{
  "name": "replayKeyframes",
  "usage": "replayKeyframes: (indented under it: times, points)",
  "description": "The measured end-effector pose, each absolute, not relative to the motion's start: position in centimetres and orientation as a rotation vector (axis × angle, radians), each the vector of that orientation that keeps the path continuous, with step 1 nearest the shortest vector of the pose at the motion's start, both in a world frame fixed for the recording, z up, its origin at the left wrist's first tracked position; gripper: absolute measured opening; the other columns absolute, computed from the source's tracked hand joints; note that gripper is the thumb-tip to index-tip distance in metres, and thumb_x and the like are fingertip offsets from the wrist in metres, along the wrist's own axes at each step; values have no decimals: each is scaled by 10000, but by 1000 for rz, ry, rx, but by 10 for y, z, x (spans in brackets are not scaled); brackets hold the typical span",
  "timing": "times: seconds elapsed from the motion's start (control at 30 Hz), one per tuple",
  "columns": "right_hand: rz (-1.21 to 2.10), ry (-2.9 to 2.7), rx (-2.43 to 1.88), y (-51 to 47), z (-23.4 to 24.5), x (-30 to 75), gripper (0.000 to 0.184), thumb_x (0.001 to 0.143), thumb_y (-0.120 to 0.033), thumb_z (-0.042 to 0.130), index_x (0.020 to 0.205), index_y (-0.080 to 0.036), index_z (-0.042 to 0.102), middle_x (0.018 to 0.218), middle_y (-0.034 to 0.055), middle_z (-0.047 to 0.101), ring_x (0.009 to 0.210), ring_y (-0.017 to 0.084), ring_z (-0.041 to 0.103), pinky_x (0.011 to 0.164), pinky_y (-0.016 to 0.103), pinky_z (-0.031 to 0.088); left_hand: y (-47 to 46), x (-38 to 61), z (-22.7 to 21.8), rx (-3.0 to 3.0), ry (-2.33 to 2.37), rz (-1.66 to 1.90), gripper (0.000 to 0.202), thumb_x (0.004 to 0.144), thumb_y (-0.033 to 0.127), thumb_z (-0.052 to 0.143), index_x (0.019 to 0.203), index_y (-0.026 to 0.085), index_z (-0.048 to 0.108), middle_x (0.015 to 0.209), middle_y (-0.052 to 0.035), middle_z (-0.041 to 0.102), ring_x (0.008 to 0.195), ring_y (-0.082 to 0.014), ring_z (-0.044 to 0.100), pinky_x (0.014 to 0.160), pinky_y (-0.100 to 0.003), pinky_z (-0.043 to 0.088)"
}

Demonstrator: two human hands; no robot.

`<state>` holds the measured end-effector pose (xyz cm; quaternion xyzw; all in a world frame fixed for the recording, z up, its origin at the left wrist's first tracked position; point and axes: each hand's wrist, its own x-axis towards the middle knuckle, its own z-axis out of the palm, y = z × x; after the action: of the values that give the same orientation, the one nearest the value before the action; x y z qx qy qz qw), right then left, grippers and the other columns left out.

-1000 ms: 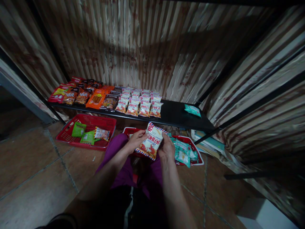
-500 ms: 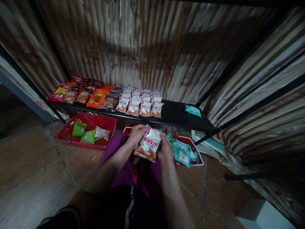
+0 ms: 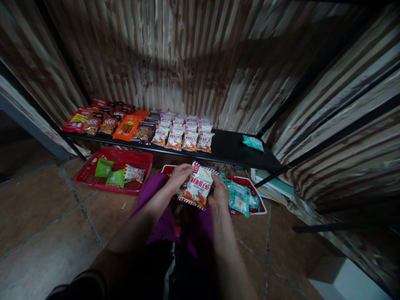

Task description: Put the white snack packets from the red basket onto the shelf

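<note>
A white and orange snack bag (image 3: pixel 199 187) with striped ends is held between my two hands, above my knees and in front of the shelf. My left hand (image 3: pixel 180 177) pinches its upper left edge. On the other side my right hand (image 3: pixel 218 192) grips the right edge, with some fingers hidden behind the bag. Several matching bags (image 3: pixel 182 133) stand in rows on the black shelf (image 3: pixel 229 146). A red basket (image 3: pixel 264 208) with teal packets (image 3: pixel 240 196) lies just right of my right hand, partly behind my hands and legs.
Orange and brown snack packs (image 3: pixel 126 127) fill the shelf's left part, and one teal packet (image 3: pixel 253 143) lies toward its right end. A second red basket (image 3: pixel 93 183) with green packets (image 3: pixel 115 178) sits on the floor at left. Black shelf posts (image 3: pixel 281 173) frame both sides.
The snack bag has shifted slightly up and to the right along with both hands. Both hands still hold it; the shelf and baskets look the same.
</note>
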<state>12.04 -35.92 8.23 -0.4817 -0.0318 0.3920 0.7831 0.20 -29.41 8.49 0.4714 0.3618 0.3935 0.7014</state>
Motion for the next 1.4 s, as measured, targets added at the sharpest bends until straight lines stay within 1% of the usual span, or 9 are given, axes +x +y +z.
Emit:
replayKeyframes:
  times: [0.17, 0.37, 0.63, 0.8, 0.9, 1.07, 1.17, 1.33, 1.4]
  points:
    - [860, -18, -1044, -357, 79, 125, 195, 588, -218, 770, 710, -155, 631, 623, -7, 704, 550, 142, 647, 554, 260, 547, -301, -5, 85, 1083, 753, 778, 251, 639, 365, 688, 768, 152, 655, 688, 9, 607, 587, -81, 514, 555, -194, 381]
    - [849, -44, -1035, -355, 74, 129, 170, 619, -214, 745, 723, -152, 626, 629, -5, 701, 545, 139, 641, 569, 268, 551, -310, -13, 87, 1067, 756, 718, 361, 611, 385, 755, 868, 143, 682, 824, -51, 690, 707, -133, 601, 619, -214, 435]
    - [853, -47, -1037, -354, 77, 128, 130, 635, -181, 725, 711, -151, 624, 616, -9, 700, 539, 138, 643, 561, 258, 549, -314, -14, 80, 1003, 739, 677, 371, 598, 376, 790, 854, 131, 679, 797, -70, 715, 724, -179, 650, 660, -262, 481]
    - [858, -45, -1061, -354, 79, 128, 132, 643, -184, 731, 710, -159, 620, 615, -14, 701, 535, 135, 643, 558, 245, 543, -314, -10, 74, 956, 773, 725, 308, 603, 330, 785, 805, 131, 666, 775, -59, 710, 674, -168, 647, 664, -278, 491]
    - [888, -60, -1099, -354, 81, 127, 134, 671, -235, 726, 723, -171, 620, 623, -18, 705, 541, 134, 644, 546, 241, 542, -314, -9, 75, 938, 795, 749, 302, 593, 326, 788, 783, 129, 660, 751, -51, 704, 647, -160, 639, 652, -274, 490]
    - [1026, -149, -1104, -359, 82, 121, 232, 723, -388, 697, 823, -185, 646, 701, 2, 726, 608, 160, 671, 580, 272, 562, -309, -7, 80, 889, 785, 817, 292, 585, 327, 785, 753, 131, 650, 718, -40, 696, 620, -148, 624, 633, -270, 489]
    - [1111, -261, -1097, -366, 80, 120, 317, 681, -430, 734, 879, -195, 654, 752, 9, 730, 695, 181, 690, 608, 283, 568, -303, -6, 84, 864, 788, 870, 269, 603, 316, 769, 762, 131, 653, 735, -47, 699, 641, -148, 628, 645, -272, 491]
    - [1148, -420, -1127, -376, 76, 120, 406, 590, -322, 814, 951, -217, 661, 876, -3, 718, 740, 148, 679, 616, 260, 576, -292, -1, 90, 878, 890, 993, 198, 651, 309, 728, 712, 141, 644, 679, -28, 679, 661, -153, 630, 645, -262, 492]
    - [1169, -451, -1108, -378, 76, 117, 424, 566, -276, 828, 952, -213, 663, 880, -1, 714, 738, 137, 674, 644, 263, 584, -288, 2, 92, 895, 917, 1005, 191, 673, 318, 710, 711, 142, 645, 655, -24, 670, 670, -159, 633, 645, -263, 495]
